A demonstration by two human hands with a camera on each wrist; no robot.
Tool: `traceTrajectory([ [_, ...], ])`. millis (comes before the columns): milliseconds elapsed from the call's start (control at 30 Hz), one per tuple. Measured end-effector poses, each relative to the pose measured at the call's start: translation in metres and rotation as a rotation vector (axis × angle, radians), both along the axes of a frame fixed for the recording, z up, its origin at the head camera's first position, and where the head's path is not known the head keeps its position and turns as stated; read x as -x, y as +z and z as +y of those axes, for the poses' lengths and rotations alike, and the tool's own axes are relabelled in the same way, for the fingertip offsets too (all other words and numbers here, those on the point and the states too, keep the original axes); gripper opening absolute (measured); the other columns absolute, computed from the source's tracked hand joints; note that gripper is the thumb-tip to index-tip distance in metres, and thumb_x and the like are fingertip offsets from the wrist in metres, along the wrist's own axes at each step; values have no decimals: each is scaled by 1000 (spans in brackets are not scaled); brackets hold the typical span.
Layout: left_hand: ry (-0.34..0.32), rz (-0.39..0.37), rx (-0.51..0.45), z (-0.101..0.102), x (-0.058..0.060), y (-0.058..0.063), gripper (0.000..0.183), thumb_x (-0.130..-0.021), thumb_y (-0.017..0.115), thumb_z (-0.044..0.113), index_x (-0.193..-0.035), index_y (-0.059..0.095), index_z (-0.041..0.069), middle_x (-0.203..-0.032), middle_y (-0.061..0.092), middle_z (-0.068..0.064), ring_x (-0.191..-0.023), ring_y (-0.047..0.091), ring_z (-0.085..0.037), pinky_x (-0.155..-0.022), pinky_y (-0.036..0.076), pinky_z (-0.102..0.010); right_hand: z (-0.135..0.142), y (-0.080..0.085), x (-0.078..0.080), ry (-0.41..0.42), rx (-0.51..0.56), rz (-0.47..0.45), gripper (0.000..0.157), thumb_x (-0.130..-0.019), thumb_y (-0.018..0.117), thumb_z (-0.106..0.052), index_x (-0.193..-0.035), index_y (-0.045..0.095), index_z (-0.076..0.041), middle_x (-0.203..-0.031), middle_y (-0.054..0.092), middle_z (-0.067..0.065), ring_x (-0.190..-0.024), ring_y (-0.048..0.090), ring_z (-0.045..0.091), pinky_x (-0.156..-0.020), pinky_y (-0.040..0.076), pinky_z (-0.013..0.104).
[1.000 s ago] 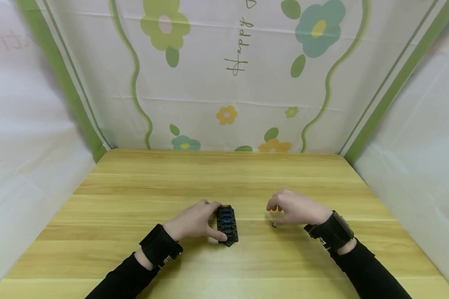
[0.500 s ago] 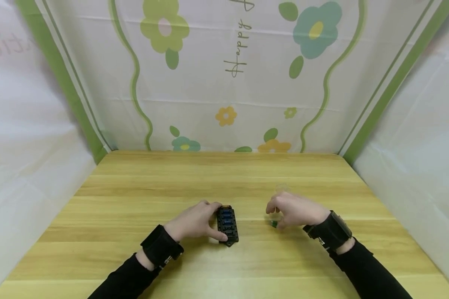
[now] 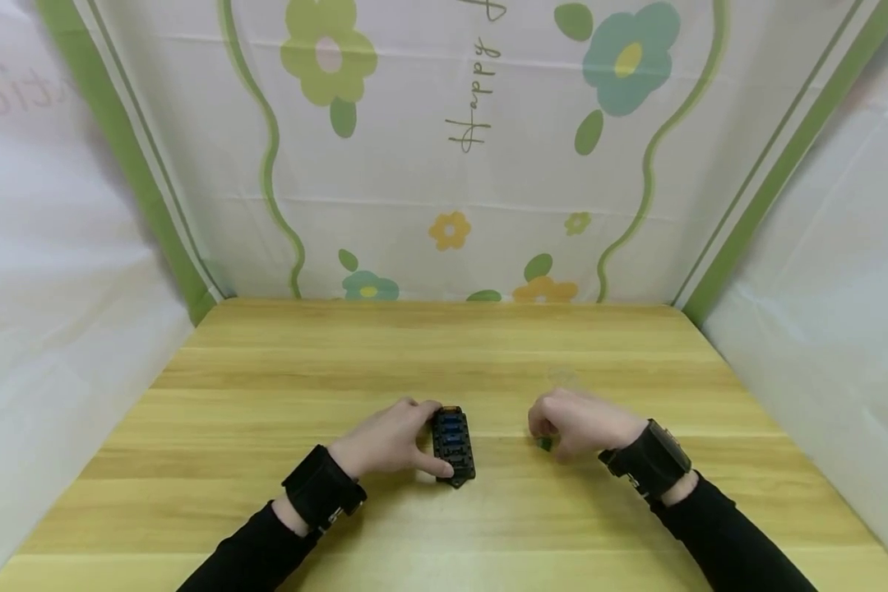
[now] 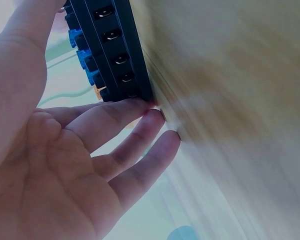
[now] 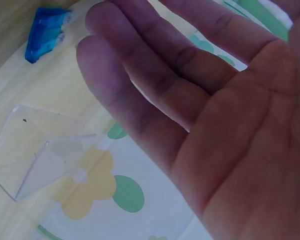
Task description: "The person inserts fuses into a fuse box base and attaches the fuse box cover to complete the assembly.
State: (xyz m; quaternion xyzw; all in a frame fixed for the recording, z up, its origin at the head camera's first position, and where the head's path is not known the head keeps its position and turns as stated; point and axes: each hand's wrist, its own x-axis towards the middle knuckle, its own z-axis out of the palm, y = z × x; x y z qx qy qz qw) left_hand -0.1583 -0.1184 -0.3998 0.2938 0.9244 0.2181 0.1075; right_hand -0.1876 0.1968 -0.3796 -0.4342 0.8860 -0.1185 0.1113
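Note:
A black fuse box (image 3: 455, 452) lies on the table with blue blade fuses (image 3: 452, 428) and an orange one near its far end. My left hand (image 3: 385, 440) grips it, thumb at the near corner and fingers at the far end; in the left wrist view, fingertips press against the black casing (image 4: 107, 50). To the right, my right hand (image 3: 588, 423) hovers over a small green-blue blade fuse (image 3: 543, 444). The right wrist view has this blade fuse (image 5: 44, 35) on the tabletop, beyond loosely bent fingers and apart from those visible. The index fingertip and thumb tip are out of that view.
A clear plastic cover (image 5: 30, 172) sits on the table just beyond the right hand, barely visible in the head view. The wooden table (image 3: 266, 370) is enclosed by a flowered cloth (image 3: 385, 156) at the back and white cloth at both sides.
The right hand's fingers have curled further in over the small blade fuse, which showed dark at first and now looks green. The left hand keeps its grip on the fuse box.

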Motion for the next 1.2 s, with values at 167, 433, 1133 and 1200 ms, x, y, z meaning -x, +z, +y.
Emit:
traceTrajectory([
  [167, -12, 11, 12, 3, 2, 0, 101, -71, 66, 70, -144, 40, 6, -129, 51, -15, -118, 50, -27, -90, 44, -36, 2, -3, 0, 7, 14, 1, 30, -59, 60, 10, -76, 62, -14, -68, 45, -2, -62, 35, 6, -52, 30, 19],
  [433, -7, 13, 17, 5, 2, 4, 101, -71, 66, 70, -144, 39, 6, -130, 49, -17, -118, 49, -28, -90, 43, -38, 5, -2, 3, -6, 46, -48, 32, -60, 63, 12, -77, 64, -15, -67, 49, -1, -61, 36, 5, -52, 32, 19],
  [1133, 4, -10, 6, 4, 0, 2, 99, -71, 66, 69, -144, 39, 8, -129, 50, -17, -118, 49, -29, -91, 43, -40, -3, -5, 1, -76, -2, -2, 15, -79, 75, -18, -73, 63, -23, -66, 53, -15, -57, 47, 1, -52, 42, 20],
  [1200, 3, -7, 8, 4, 0, 3, 99, -71, 66, 70, -144, 40, 8, -129, 50, -17, -118, 49, -29, -91, 43, -40, -3, -5, 1, -83, -7, 4, 15, -80, 75, -19, -72, 63, -24, -66, 52, -16, -56, 47, 1, -52, 42, 20],
])
